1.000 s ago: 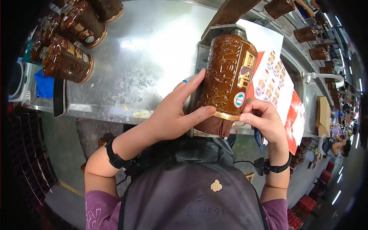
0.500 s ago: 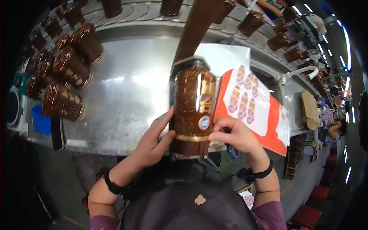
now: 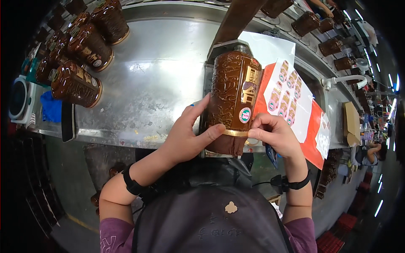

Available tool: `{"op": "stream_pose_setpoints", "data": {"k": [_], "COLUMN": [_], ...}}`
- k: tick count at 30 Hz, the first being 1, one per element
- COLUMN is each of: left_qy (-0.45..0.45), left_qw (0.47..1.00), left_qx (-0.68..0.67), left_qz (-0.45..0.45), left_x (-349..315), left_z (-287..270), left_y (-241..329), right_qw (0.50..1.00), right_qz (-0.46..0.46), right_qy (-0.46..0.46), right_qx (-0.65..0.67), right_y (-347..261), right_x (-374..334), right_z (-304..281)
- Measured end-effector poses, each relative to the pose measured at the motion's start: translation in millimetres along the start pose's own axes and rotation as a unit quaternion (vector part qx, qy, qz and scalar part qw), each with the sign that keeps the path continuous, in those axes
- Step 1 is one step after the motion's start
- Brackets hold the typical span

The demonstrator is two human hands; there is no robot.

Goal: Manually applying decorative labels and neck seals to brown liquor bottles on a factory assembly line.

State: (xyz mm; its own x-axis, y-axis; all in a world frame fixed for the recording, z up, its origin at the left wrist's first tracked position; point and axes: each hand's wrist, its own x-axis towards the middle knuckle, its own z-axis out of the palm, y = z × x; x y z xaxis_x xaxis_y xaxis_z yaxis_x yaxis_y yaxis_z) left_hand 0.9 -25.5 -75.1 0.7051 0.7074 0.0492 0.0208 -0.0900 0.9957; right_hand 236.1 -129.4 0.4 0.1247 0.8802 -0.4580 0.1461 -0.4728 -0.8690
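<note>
A glossy brown embossed bottle point(image 3: 230, 95) lies on a dark holder point(image 3: 208, 76), its clear neck pointing away from me. It carries gold lettering, a small round pink-and-green sticker point(image 3: 244, 114) and a gold band point(image 3: 235, 133) round its base end. My left hand point(image 3: 192, 133) grips the bottle's left side, thumb across the band and fingers along the flank. At the band's right end my right hand point(image 3: 274, 133) is closed in a pinch; what lies between the fingertips is too small to make out. A dark blue pointed tool point(image 3: 271, 155) shows beneath that hand; whether it is held, I cannot tell.
Several brown bottles point(image 3: 88, 48) stand at left on the metal table point(image 3: 156, 84), near a blue cloth point(image 3: 51, 107) and a round-topped scale point(image 3: 20, 99). At right lie a sticker sheet point(image 3: 280, 101) and an orange sheet point(image 3: 312, 147). A conveyor with bottles runs behind.
My view has shifted, so the scene sits higher and further right. My left thumb now lies further over the bottle's band. The right hand stays pinched at the band's right end.
</note>
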Motion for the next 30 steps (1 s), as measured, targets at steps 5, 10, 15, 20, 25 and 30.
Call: {"op": "stream_pose_setpoints", "data": {"k": [5, 10, 15, 20, 25, 30], "left_qy": [0.009, 0.047, 0.041, 0.053, 0.065, 0.106], "left_qw": [1.000, 0.991, 0.888, 0.726, 0.747, 0.763], "left_qx": [0.005, -0.127, 0.304, 0.455, 0.472, 0.472], "left_qz": [0.014, 0.000, 0.342, 0.514, 0.464, 0.428], "left_x": [-2, -5, -25, -24, -29, -40], "left_z": [-1, -5, -12, 8, 8, 8], "left_y": [-5, 0, 15, 10, 7, 5], "right_qw": [1.000, 1.000, 1.000, 0.999, 0.998, 0.995], "right_qz": [0.007, -0.007, 0.002, -0.024, -0.025, -0.055], "right_qy": [0.006, -0.001, 0.001, -0.012, -0.018, -0.017], "right_qx": [-0.008, 0.009, -0.013, -0.032, -0.059, -0.082], "right_y": [0, 2, 3, -5, -10, -11], "right_x": [0, 0, -1, -3, -2, 1], "right_z": [1, 1, 0, -1, -1, -3]}}
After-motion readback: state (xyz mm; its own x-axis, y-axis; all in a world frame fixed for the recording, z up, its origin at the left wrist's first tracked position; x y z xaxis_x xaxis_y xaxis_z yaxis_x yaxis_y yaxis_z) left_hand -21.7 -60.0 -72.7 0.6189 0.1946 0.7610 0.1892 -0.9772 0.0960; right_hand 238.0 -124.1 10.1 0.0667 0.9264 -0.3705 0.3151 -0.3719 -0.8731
